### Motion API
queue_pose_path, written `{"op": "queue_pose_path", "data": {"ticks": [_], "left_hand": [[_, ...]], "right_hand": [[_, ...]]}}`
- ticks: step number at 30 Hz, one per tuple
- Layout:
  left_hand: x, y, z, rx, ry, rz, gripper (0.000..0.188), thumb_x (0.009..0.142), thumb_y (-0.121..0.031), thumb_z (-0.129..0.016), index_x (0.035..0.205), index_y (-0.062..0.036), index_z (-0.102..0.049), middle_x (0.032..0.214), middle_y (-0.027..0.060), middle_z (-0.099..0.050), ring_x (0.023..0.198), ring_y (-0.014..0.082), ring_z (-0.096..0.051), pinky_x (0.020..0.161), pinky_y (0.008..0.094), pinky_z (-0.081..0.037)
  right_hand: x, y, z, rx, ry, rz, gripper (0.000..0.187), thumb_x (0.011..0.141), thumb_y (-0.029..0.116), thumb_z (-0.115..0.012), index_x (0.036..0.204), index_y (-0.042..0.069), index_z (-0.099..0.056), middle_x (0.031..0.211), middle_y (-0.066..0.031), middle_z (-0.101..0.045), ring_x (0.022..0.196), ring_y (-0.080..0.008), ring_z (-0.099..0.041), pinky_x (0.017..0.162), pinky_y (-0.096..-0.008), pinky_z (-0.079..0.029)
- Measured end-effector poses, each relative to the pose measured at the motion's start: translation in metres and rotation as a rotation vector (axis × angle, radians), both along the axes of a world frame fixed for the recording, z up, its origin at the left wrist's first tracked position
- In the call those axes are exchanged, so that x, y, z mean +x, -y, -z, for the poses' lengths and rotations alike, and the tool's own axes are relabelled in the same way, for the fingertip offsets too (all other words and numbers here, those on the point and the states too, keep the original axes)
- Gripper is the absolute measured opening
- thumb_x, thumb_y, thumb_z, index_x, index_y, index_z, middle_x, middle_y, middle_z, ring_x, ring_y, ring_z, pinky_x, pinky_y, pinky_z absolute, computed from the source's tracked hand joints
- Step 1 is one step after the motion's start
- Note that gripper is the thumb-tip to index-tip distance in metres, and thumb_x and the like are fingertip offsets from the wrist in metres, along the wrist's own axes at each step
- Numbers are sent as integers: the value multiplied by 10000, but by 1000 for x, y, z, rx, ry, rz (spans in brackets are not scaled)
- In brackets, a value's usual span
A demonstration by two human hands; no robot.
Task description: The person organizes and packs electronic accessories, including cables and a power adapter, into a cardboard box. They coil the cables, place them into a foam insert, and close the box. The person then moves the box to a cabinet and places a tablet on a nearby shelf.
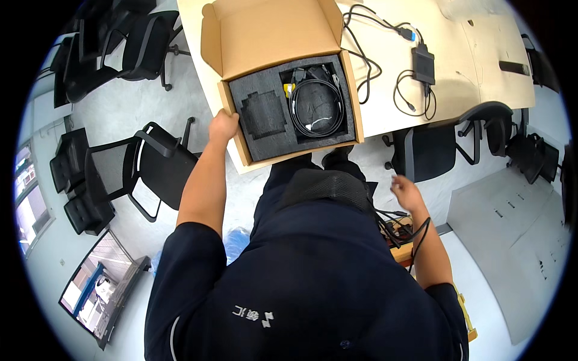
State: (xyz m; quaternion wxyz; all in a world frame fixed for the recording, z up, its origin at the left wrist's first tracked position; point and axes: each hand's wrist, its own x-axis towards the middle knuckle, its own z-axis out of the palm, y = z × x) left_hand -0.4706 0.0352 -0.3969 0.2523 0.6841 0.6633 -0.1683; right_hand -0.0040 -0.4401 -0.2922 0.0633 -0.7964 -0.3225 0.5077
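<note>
An open cardboard box (356, 96) sits at the front edge of the table, its lid folded back. Grey foam (256, 90) lines it, with one bare cut-out at the left. In the right cut-out lies a coiled black cable (293, 108), with a yellow tag (289, 89) beside it. My left hand (224, 125) grips the box's left wall near the front corner. Away from the table, my right hand (407, 194) hangs in the air at my right side, fingers loosely bent and apart, with nothing visible in it.
A black power adapter (423, 65) with cables lies on the table (448, 90) to the right. Office chairs stand at the left (165, 168) and right (430, 153). Beside my right forearm is an orange container (402, 251) with black cables. A screen (99, 283) stands lower left.
</note>
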Motion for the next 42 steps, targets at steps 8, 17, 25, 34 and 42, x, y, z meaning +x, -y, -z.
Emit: {"op": "queue_pose_path", "data": {"ticks": [8,17,25,34,42], "left_hand": [[-68,-21,-37,-568,760,-694,1070,955,-399,-667,1755,-158,2,1648,180,-459,1497,339,-456,1219,579,-333],[-17,-156,-30,-451,1177,-883,601,1081,-375,-544,1548,-5,-472,1442,169,-645,1295,285,-635,1126,428,-455],[-44,-85,-40,75,746,-342,435,1014,-211,-702,1372,30,-647,1296,161,-734,1159,286,-715,1006,433,-540],[-76,1,-64,274,435,173,434,937,-309,-824,1265,-103,-630,1145,157,-713,995,388,-719,843,481,-576],[-19,23,-169,142,564,-315,351,1036,-243,-722,1310,-28,-677,1198,106,-760,1110,252,-705,994,391,-529]], "right_hand": [[-57,-209,11,18,24,-110,766,966,332,-743,1632,103,-443,1412,-259,-679,1287,-424,-670,1081,-448,-533],[-85,-241,33,-108,195,-130,809,971,314,-717,1680,141,-366,1418,-262,-674,1295,-426,-663,1089,-466,-526],[-25,-320,23,256,-302,496,805,1056,576,-595,1670,95,-397,1457,-146,-625,1281,-284,-610,1086,-462,-480],[-31,-428,-76,409,-23,-126,575,1010,422,-696,1398,6,-613,1219,-215,-755,1126,-355,-723,1009,-417,-533],[-22,-334,3,745,103,-360,455,1086,308,-598,1431,12,-577,1365,-231,-666,1249,-401,-647,1053,-436,-523]]}}
